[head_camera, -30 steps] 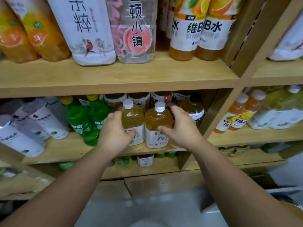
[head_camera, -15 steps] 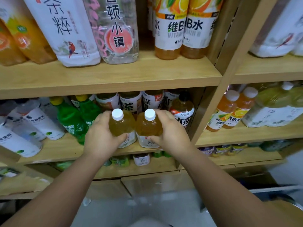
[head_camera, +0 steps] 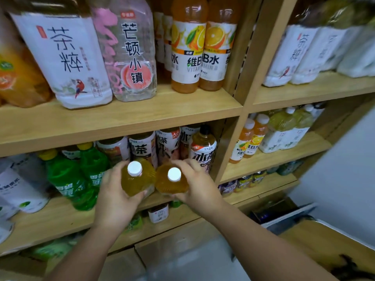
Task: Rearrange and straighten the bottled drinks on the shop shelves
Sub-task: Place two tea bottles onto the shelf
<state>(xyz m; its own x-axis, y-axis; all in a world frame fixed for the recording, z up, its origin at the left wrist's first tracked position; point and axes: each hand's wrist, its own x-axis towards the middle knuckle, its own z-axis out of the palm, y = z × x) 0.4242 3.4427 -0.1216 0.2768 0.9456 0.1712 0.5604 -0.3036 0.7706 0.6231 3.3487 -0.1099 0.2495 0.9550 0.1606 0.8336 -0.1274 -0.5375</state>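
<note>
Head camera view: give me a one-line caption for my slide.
Left hand grips the left amber bottle, right hand the right amber bottle, side by side at the shelf front.

Glossy clear plastic tea bottles (head_camera: 138,180); matt pale wood-grain shelf (head_camera: 121,116).

i read 茶粹 on the big white-label bottle (head_camera: 67,57) and 芒顿小镇 on the clear bottle (head_camera: 133,57) beside it. the two orange drink bottles (head_camera: 187,57) say 维b水 and, between them, vitamin b. a brown tea bottle (head_camera: 203,153) on the shelf below shows 冰茶.
</note>
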